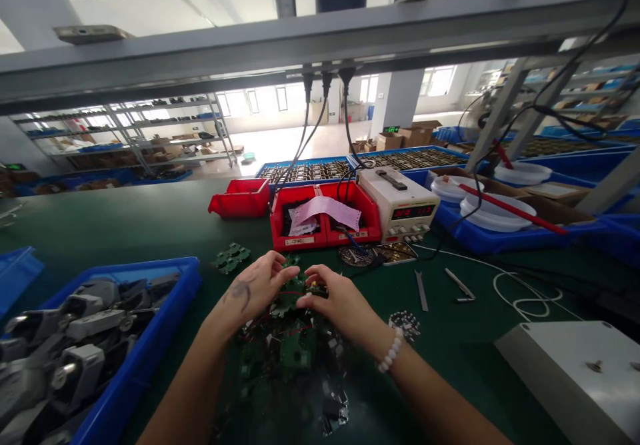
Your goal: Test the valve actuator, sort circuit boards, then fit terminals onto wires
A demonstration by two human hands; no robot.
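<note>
The left hand [257,282] holds a green circuit board [285,305] at its upper part, thumb and fingers set in a narrow curve about it. The right hand [340,298] is at the board's right edge, its thumb and fingers parted by a narrow gap; a small part with yellow on it [315,286] shows there, and whether it is gripped cannot be told. A white bead bracelet [393,352] is on the right wrist.

Directly below the fingers, on the desk [195,212], lies a pile of further green boards [297,352] with thin red wires among them. A loose green board [231,257] lies near, left of the left fingers. Farther left, a blue tray [187,278] contains grey housings [95,325].

Beyond the fingers stand two red bins [300,240], a pink strip [333,210] across them, with a power supply [400,198], display lit, just beside. Right of the right fingers lie small metal parts [404,325], a flat wrench [421,290] and a pen-like tool [460,284].
</note>
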